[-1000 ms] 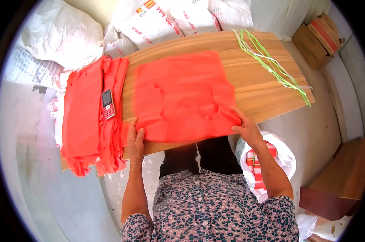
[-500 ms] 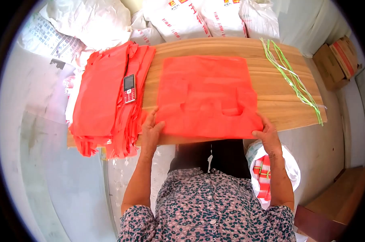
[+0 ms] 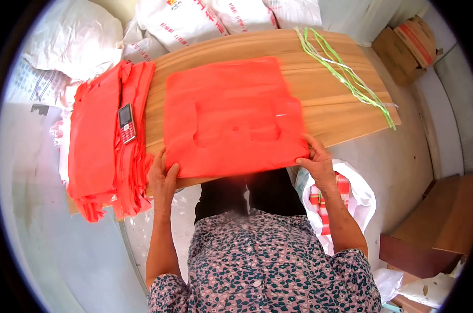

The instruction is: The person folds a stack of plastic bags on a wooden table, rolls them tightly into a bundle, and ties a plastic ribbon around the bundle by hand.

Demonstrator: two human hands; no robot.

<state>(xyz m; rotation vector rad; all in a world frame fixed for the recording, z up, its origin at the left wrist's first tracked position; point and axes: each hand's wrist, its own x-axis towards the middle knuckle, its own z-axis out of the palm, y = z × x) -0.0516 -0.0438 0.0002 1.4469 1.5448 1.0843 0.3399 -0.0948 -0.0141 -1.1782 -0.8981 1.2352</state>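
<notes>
A red fabric bag [image 3: 231,115] lies spread on the wooden table [image 3: 257,44], its near edge along the table's front. My left hand [image 3: 164,175] pinches its near left corner between thumb and fingers. At the near right corner, my right hand [image 3: 317,159] grips the fabric the same way. Left of the bag is a thick stack of red bags [image 3: 98,141], with a mobile phone [image 3: 127,123] lying on top. Green and white strips [image 3: 346,75] stretch across the table's right end.
Large white sacks [image 3: 181,23] stand behind the table. On the floor at right, beside my right forearm, an open white bag [image 3: 362,195] holds red-and-white bundles [image 3: 328,203]. Cardboard boxes [image 3: 406,49] sit at the far right, and a brown box [image 3: 429,224] is nearer.
The view shifted right and back again. Both hands stay at the near corners of the red bag, which now lies flatter, with its cut-out folds less rumpled.
</notes>
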